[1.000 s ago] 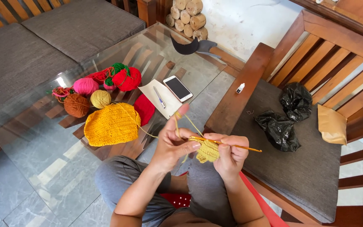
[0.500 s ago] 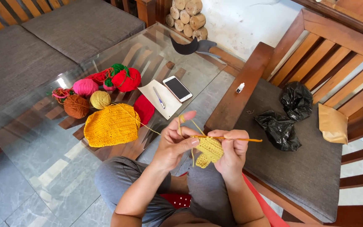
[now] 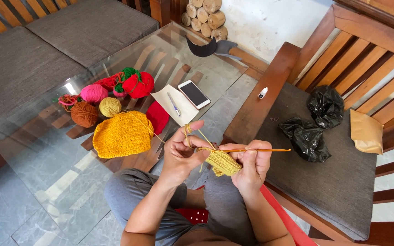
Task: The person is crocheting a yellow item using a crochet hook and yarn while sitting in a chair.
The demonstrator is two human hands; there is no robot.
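Head cam | L hand (image 3: 182,152) pinches small yellow crochet piece (image 3: 223,162) above lap, yarn (image 3: 196,132) over raised finger | R hand (image 3: 251,165) closed on crochet hook (image 3: 270,150) | keep yarn taut, loops even

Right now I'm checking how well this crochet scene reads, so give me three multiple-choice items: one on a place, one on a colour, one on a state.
1. Where does the phone lie?
A. on the glass table
B. on the grey chair cushion
C. on the person's lap

2. What colour is the small crochet piece held between the hands?
A. red
B. yellow
C. pink

3. How is the crochet hook held?
A. lying loose on the table
B. tucked under a yarn ball
C. gripped in the right hand

Answers: 1 A, it rests on the glass table beside a white paper. 2 B, it matches the yellow yarn over the left hand. 3 C, the fingers close on it, tip in the piece.
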